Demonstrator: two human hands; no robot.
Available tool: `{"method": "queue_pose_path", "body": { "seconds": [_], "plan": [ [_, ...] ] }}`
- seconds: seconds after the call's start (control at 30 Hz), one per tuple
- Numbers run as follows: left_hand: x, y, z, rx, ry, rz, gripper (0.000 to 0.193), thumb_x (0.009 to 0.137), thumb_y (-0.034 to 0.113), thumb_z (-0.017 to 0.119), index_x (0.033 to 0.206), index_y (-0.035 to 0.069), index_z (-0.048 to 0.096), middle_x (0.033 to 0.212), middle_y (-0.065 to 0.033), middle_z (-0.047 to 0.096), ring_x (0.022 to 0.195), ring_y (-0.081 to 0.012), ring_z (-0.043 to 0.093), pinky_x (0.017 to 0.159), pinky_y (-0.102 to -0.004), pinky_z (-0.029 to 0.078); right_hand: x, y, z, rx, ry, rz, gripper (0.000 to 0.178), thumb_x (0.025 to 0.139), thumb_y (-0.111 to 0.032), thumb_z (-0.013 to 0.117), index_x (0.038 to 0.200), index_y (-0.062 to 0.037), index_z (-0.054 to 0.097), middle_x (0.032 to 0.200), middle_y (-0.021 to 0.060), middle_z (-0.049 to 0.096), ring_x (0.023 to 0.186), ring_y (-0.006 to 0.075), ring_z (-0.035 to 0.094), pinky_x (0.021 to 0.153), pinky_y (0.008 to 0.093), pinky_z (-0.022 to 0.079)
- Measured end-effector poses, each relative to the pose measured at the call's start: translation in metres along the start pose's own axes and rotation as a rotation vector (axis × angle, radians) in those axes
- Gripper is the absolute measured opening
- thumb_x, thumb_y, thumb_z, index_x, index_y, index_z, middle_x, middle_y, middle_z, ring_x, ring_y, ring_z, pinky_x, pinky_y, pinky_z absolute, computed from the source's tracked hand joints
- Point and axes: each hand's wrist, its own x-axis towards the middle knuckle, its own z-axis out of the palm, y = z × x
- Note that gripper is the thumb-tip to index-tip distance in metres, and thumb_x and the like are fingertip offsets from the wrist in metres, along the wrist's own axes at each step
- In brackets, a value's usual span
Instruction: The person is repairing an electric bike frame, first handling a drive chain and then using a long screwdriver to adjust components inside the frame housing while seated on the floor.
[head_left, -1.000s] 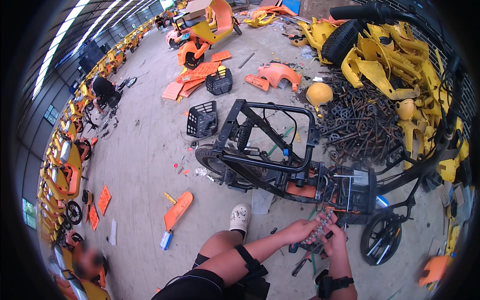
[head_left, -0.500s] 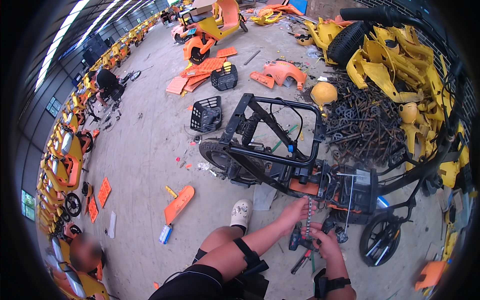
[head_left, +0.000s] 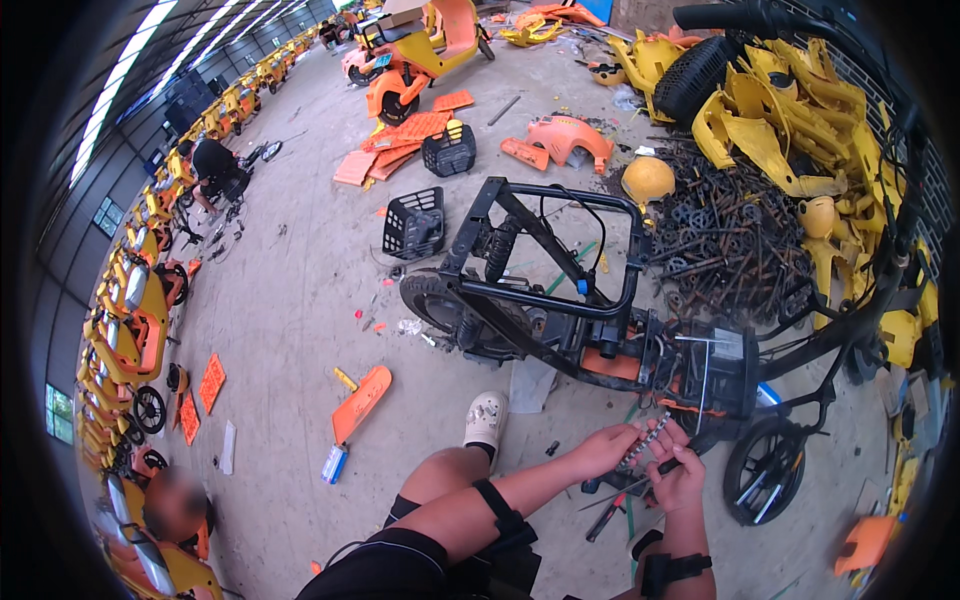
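Observation:
A short length of metal chain (head_left: 656, 431) slants between my two hands, in front of the stripped black scooter frame (head_left: 545, 325). My left hand (head_left: 608, 448) pinches it with closed fingers. My right hand (head_left: 682, 482) is curled just to the right, its fingertips at the chain. In its grip is what looks like a black-handled screwdriver (head_left: 669, 466), with a thin shaft pointing to the lower left. Partly hidden behind my hands, a dark tool (head_left: 597, 487) lies on the floor. Beside it lies a red-and-black hand tool (head_left: 604, 518).
The frame's front wheel (head_left: 765, 475) stands right of my hands. Rusty metal parts (head_left: 735, 235) and yellow body panels (head_left: 760, 130) are heaped beyond. An orange panel (head_left: 362, 402) and a blue-white can (head_left: 334, 464) lie left of my foot. Another person (head_left: 213, 165) crouches far left.
Both hands have moved down and right, away from the frame. The chain has turned from nearly upright to slanted. The thin shaft now shows at my right hand.

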Motion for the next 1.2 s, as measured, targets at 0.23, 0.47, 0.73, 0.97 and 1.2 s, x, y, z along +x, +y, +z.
{"method": "queue_pose_path", "body": {
  "seconds": [0.23, 0.47, 0.73, 0.97, 1.2],
  "plan": [
    [-0.009, 0.015, 0.006, -0.074, -0.161, -0.095, 0.054, 0.105, 0.048, 0.036, 0.120, 0.001, 0.057, 0.108, -0.0090, 0.065, 0.097, -0.0145, 0.062, 0.090, -0.0299, 0.049, 0.001, 0.005, -0.025, -0.069, 0.145, 0.075, 0.055, 0.084, -0.014, 0.053, 0.137, -0.0011, 0.048, 0.132, 0.0125, 0.059, 0.109, 0.0187, 0.060, 0.053, 0.0240, 0.044],
    [-0.002, 0.030, -0.006, -0.274, 0.091, -0.039, 0.056, 0.105, 0.046, 0.037, 0.132, -0.001, 0.052, 0.126, -0.0119, 0.061, 0.113, -0.0199, 0.059, 0.101, -0.0343, 0.045, -0.008, 0.016, -0.009, -0.378, 0.014, 0.286, 0.048, 0.077, 0.000, 0.055, 0.124, 0.0032, 0.057, 0.109, 0.0142, 0.069, 0.089, 0.0187, 0.066, 0.053, 0.0241, 0.044],
    [-0.002, 0.012, -0.010, -0.254, 0.206, -0.112, 0.055, 0.105, 0.046, 0.038, 0.129, 0.000, 0.054, 0.120, -0.0111, 0.063, 0.107, -0.0183, 0.061, 0.095, -0.0341, 0.049, -0.009, 0.009, 0.011, -0.216, -0.007, 0.161, 0.052, 0.078, 0.000, 0.053, 0.130, 0.0067, 0.053, 0.120, 0.0192, 0.067, 0.107, 0.0217, 0.066, 0.054, 0.0226, 0.044],
    [-0.003, 0.003, -0.003, 0.004, 0.008, -0.060, 0.055, 0.105, 0.050, 0.035, 0.125, 0.004, 0.059, 0.106, -0.0062, 0.065, 0.092, -0.0143, 0.063, 0.084, -0.0295, 0.052, -0.011, -0.008, 0.017, -0.133, 0.019, 0.084, 0.058, 0.080, -0.003, 0.053, 0.137, 0.0056, 0.049, 0.130, 0.0198, 0.062, 0.110, 0.0228, 0.065, 0.053, 0.0222, 0.043],
    [-0.013, 0.014, 0.006, 0.160, -0.043, -0.085, 0.055, 0.104, 0.052, 0.038, 0.112, 0.004, 0.063, 0.084, -0.0022, 0.066, 0.069, -0.0104, 0.058, 0.059, -0.0241, 0.047, -0.010, -0.006, -0.005, -0.109, 0.072, 0.056, 0.061, 0.080, -0.006, 0.054, 0.140, 0.0012, 0.047, 0.138, 0.0169, 0.056, 0.110, 0.0219, 0.064, 0.054, 0.0226, 0.043]
  ]
}}
